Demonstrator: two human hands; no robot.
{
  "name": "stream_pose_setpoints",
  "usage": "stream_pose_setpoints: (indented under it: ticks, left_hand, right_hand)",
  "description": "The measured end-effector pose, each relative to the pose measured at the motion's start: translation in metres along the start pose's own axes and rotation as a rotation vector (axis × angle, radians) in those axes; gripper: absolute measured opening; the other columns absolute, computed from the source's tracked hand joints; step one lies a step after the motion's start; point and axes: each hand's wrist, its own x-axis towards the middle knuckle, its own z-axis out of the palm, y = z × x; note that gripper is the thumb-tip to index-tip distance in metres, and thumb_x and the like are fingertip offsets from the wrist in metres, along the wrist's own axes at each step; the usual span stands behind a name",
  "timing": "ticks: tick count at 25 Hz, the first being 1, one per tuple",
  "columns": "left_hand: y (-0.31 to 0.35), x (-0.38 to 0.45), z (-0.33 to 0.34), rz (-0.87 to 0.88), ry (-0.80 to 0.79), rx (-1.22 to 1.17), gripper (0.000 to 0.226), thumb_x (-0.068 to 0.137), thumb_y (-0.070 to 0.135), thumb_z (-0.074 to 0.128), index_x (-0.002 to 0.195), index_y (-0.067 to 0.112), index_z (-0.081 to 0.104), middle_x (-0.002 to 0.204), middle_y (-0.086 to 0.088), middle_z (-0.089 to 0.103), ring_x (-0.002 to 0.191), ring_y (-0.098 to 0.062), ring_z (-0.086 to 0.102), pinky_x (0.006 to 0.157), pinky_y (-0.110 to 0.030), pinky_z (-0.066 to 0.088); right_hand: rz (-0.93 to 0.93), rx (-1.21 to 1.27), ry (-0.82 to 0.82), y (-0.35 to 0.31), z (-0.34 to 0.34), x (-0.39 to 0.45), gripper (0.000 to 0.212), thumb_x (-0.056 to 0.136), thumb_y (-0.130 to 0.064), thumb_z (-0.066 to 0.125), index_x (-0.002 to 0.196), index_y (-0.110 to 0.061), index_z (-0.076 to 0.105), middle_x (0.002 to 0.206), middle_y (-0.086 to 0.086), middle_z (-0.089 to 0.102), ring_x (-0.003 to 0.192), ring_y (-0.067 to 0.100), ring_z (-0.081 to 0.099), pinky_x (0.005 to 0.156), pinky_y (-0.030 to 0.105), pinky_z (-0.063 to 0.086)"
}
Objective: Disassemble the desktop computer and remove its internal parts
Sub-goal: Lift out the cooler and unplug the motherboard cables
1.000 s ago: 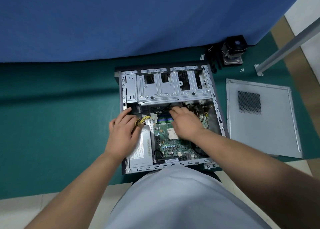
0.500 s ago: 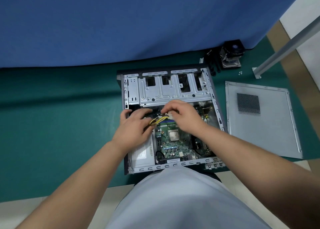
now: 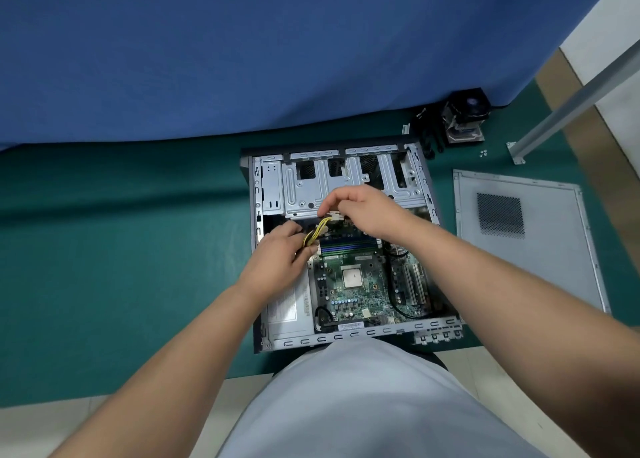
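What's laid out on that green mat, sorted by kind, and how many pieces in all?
Open computer case: 1
Removed side panel: 1
Cooler with fan: 1
Small clusters of screws: 1
Total: 4

The right hand pinches a white connector, and the left hand holds its yellow and black wires.

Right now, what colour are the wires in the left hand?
Yellow and black wires, head view.

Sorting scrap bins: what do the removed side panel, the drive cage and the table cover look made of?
Side panel: looks like sheet metal with a matte grey finish, folded edges and a punched vent grid.
Drive cage: bare sheet steel by its look, dull silver with stamped ribs and slots.
Table cover: probably a teal fabric or mat, matte and without glare; the exact material is unclear.
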Motion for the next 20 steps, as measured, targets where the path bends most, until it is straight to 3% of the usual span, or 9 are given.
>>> stream_pose_setpoints:
  ticks: [2,5,7,9,12,16,20]
  left_hand:
    - [0.001,0.001,-0.001,-0.017,0.000,-0.007,0.031,0.103,0.033,0.057,0.104,0.005,0.072,0.104,-0.003,0.055,0.093,-0.022,0.055,0.080,-0.041,0.048]
    - [0.003,0.003,-0.005,-0.034,-0.023,-0.022,0.031,0.104,0.031,0.057,0.100,0.003,0.070,0.100,-0.003,0.051,0.089,-0.022,0.055,0.075,-0.037,0.043]
    - [0.005,0.005,-0.007,-0.032,-0.046,-0.033,0.032,0.104,0.032,0.057,0.102,0.004,0.070,0.100,-0.001,0.050,0.087,-0.021,0.055,0.074,-0.036,0.043]
    - [0.006,0.005,-0.008,-0.022,-0.065,-0.029,0.032,0.104,0.033,0.057,0.103,0.004,0.071,0.102,-0.002,0.051,0.086,-0.022,0.057,0.075,-0.040,0.046]
    - [0.005,0.005,-0.009,-0.001,-0.096,0.013,0.034,0.104,0.034,0.056,0.100,0.004,0.071,0.106,-0.005,0.055,0.085,-0.026,0.060,0.073,-0.041,0.048]
    - [0.005,0.005,-0.010,0.011,-0.122,0.062,0.038,0.104,0.039,0.053,0.096,0.006,0.071,0.106,-0.004,0.056,0.082,-0.025,0.060,0.069,-0.042,0.049]
    - [0.004,0.007,-0.018,-0.026,-0.106,-0.100,0.024,0.097,0.036,0.067,0.109,0.016,0.075,0.104,0.004,0.057,0.089,-0.017,0.059,0.076,-0.032,0.048]
  right_hand:
    - [-0.016,-0.074,-0.064,-0.001,-0.001,-0.008,0.033,0.096,-0.026,0.044,0.099,-0.038,0.075,0.059,-0.014,0.057,0.045,0.007,0.040,0.044,0.024,0.034]
    - [-0.115,-0.328,-0.108,-0.006,-0.001,-0.015,0.034,0.086,-0.054,0.044,0.109,-0.045,0.068,0.095,-0.014,0.066,0.079,0.007,0.059,0.076,0.036,0.053]
    - [-0.145,-0.413,-0.091,-0.009,0.000,-0.016,0.045,0.085,-0.070,0.040,0.117,-0.047,0.063,0.108,-0.016,0.065,0.096,0.009,0.060,0.087,0.039,0.052]
    - [-0.155,-0.552,-0.098,-0.012,0.003,-0.015,0.050,0.085,-0.078,0.042,0.122,-0.049,0.058,0.114,-0.017,0.064,0.104,0.012,0.060,0.089,0.038,0.049]
    - [-0.173,-0.772,-0.122,-0.014,0.005,-0.010,0.046,0.085,-0.077,0.053,0.120,-0.048,0.059,0.112,-0.014,0.059,0.107,0.015,0.058,0.085,0.037,0.042]
    - [-0.187,-0.910,-0.107,-0.021,0.011,-0.006,0.046,0.083,-0.078,0.056,0.114,-0.046,0.065,0.116,-0.009,0.056,0.110,0.016,0.053,0.094,0.043,0.042]
    - [-0.281,-0.897,-0.031,-0.015,0.019,-0.012,0.032,0.094,-0.058,0.058,0.099,-0.030,0.072,0.138,-0.005,0.043,0.127,0.020,0.041,0.104,0.044,0.039]
